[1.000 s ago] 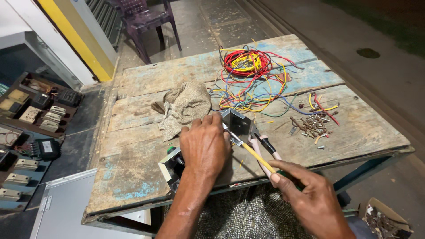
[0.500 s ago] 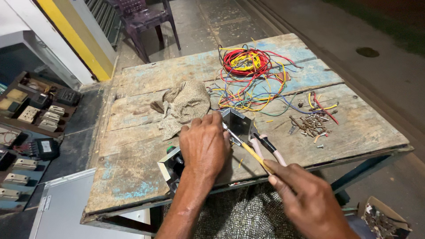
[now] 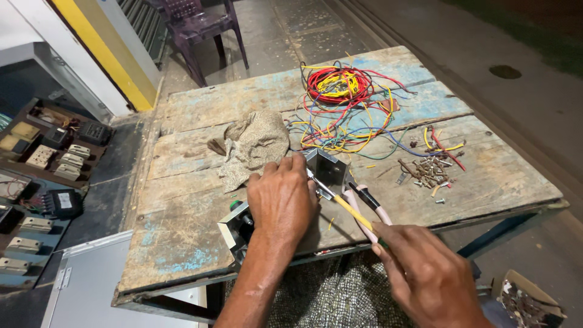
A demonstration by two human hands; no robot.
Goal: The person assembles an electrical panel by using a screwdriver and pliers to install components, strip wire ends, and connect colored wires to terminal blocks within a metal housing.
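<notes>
**Hands on the metal box at the table's near edge**

The left hand (image 3: 282, 197) lies palm-down over the metal box (image 3: 328, 167), fingers curled onto its top, covering most of it; one corner sticks out at 7 o'clock of the hand, another at 1 o'clock. The right hand (image 3: 425, 273), at 4 o'clock of the box, is closed around a yellow screwdriver (image 3: 346, 209) whose tip meets the box. Pliers (image 3: 367, 203) lie just beside the shaft. A rag (image 3: 252, 146) sits at 11 o'clock, wires (image 3: 343, 100) at 12, screws (image 3: 428, 170) at 3, all on the table (image 3: 182, 237).
</notes>
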